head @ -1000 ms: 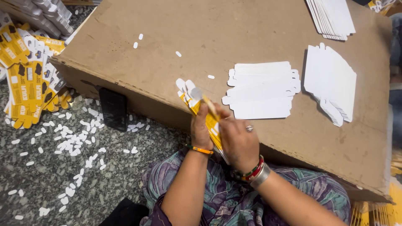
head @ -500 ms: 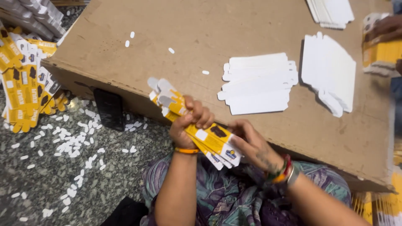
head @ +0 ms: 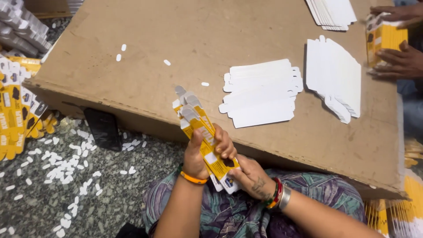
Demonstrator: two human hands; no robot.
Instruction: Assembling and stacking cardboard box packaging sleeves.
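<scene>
Head view, both hands' fingers [head: 225,145] grasping yellow flat cartons [head: 203,132], white stacks [head: 260,94] on cardboard [head: 176,35]

The left hand [head: 205,152] covers the middle of the yellow card bundle [head: 200,128]; the right hand [head: 251,176] hides its lower end. A co-worker's hands [head: 396,59] (arms cut off at the right edge) partly hide another yellow stack [head: 383,37].

A: One view only, head-worn, aimed steeply down from above the lap; hands are seen close at the bottom centre.
B: Forward, the flat brown cardboard sheet [head: 132,53] is taken in; speckled grey floor [head: 39,207] is caught at left.
</scene>
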